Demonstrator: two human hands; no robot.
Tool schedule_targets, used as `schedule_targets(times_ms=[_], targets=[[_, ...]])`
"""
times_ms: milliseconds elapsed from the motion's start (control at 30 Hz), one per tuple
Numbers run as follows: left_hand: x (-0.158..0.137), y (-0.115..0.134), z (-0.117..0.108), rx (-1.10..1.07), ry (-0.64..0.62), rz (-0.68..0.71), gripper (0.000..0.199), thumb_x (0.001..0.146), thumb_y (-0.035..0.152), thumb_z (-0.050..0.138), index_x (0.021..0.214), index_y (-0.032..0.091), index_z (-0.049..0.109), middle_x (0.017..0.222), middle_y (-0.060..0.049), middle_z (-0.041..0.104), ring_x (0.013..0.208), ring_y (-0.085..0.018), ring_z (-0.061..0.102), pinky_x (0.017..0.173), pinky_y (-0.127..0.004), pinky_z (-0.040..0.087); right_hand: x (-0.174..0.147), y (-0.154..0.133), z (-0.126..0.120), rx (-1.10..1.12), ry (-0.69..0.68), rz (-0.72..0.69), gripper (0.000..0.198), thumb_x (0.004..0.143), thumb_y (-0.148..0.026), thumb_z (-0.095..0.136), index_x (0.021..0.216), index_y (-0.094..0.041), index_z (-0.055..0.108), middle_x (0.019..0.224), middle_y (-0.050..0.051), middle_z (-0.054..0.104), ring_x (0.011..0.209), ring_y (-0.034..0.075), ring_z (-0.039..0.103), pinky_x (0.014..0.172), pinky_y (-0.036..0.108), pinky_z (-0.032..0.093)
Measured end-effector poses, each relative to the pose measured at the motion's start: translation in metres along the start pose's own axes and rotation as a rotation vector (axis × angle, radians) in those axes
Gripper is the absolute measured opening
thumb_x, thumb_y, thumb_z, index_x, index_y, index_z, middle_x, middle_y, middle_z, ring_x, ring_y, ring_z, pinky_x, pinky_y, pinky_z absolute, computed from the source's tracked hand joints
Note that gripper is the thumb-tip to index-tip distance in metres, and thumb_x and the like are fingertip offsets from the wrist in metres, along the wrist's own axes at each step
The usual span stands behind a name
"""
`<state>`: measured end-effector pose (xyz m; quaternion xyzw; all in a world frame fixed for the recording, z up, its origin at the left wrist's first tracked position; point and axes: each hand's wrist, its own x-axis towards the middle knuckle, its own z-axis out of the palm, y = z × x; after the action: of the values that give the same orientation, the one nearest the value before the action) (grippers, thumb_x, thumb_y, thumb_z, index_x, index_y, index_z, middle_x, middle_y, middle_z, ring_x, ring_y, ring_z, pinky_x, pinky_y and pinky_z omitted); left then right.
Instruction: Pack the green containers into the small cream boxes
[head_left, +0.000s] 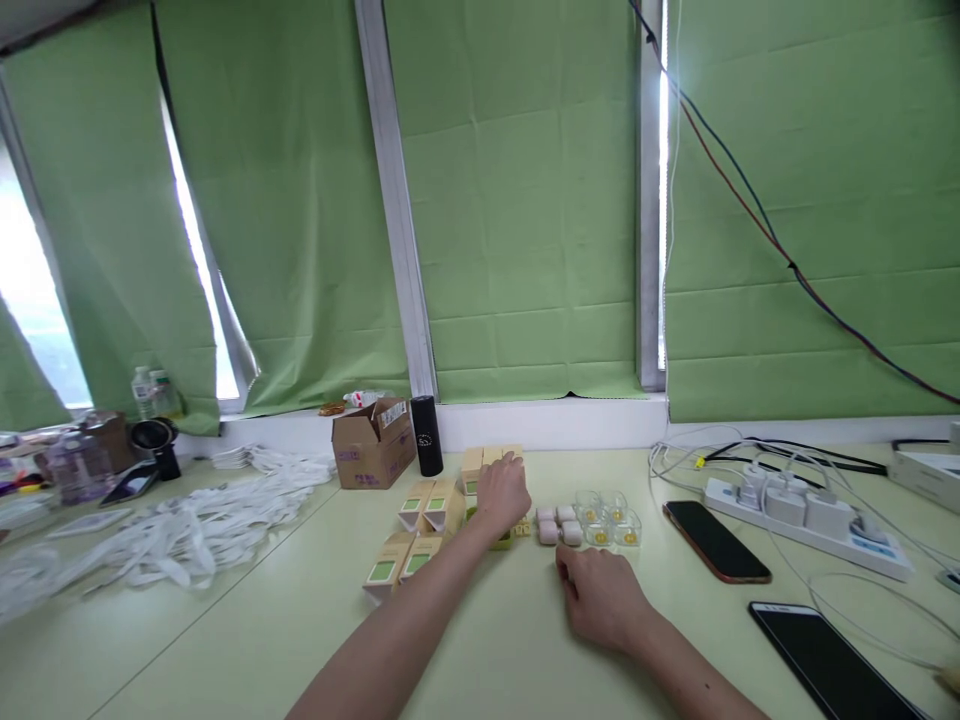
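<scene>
My left hand point(504, 495) reaches forward over the far small kraft boxes point(472, 463), its fingers curled down; what they grip, if anything, is hidden behind the hand. A green item point(501, 542) shows partly beneath my left wrist. My right hand point(600, 598) rests on the table with its fingers curled in and nothing visible in them. Just beyond it are several small pinkish-white jars point(548, 530), and clear round containers with yellow centres point(598, 533) stand to their right. Tiny yellowish pieces point(523, 526) lie beside the jars. More kraft boxes with green labels point(382, 570) stand left of my left forearm.
An open cardboard box point(373, 447) and a black cylinder point(426, 436) stand at the back. White straps point(202, 520) are heaped at left. On the right are a phone point(716, 541), a larger dark-screened device point(829, 660) and a power strip point(810, 528) with cables.
</scene>
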<state>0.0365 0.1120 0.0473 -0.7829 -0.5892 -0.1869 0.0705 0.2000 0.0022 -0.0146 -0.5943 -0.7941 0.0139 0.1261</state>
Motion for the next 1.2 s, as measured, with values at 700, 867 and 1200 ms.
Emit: schedule_targets(times_ms=[700,867,1200], targets=[[-0.095,-0.043,-0.009,0.113,-0.11,0.08,0.023,0.093,0.024,0.053,0.09,0.023,0.076,0.092,-0.011,0.077,0.099,-0.03,0.067,0.091,-0.041,0.044,-0.001,-0.002,0.001,-0.022,-0.013,0.026,0.013,0.092,-0.024,0.053,0.098,-0.021,0.064,0.093,0.01,0.076,0.085,0.029,0.072,0.065,0.031,0.035],[-0.093,-0.043,0.001,0.106,-0.132,0.077,0.027,0.093,0.022,0.052,0.086,0.024,0.077,0.087,-0.011,0.075,0.098,-0.03,0.066,0.091,-0.043,0.044,-0.001,-0.006,0.001,0.029,-0.012,0.038,0.014,0.093,-0.032,0.056,0.098,-0.022,0.064,0.094,0.008,0.077,0.088,0.029,0.072,0.067,0.031,0.035],[-0.104,-0.03,-0.011,0.124,-0.09,0.184,0.035,0.095,0.013,0.043,0.082,0.025,0.073,0.082,-0.01,0.071,0.091,-0.029,0.061,0.081,-0.043,0.042,-0.004,-0.012,0.0,0.161,0.095,-0.002,0.033,0.091,-0.019,0.055,0.123,-0.026,0.058,0.101,0.004,0.075,0.09,0.023,0.07,0.069,0.028,0.037]])
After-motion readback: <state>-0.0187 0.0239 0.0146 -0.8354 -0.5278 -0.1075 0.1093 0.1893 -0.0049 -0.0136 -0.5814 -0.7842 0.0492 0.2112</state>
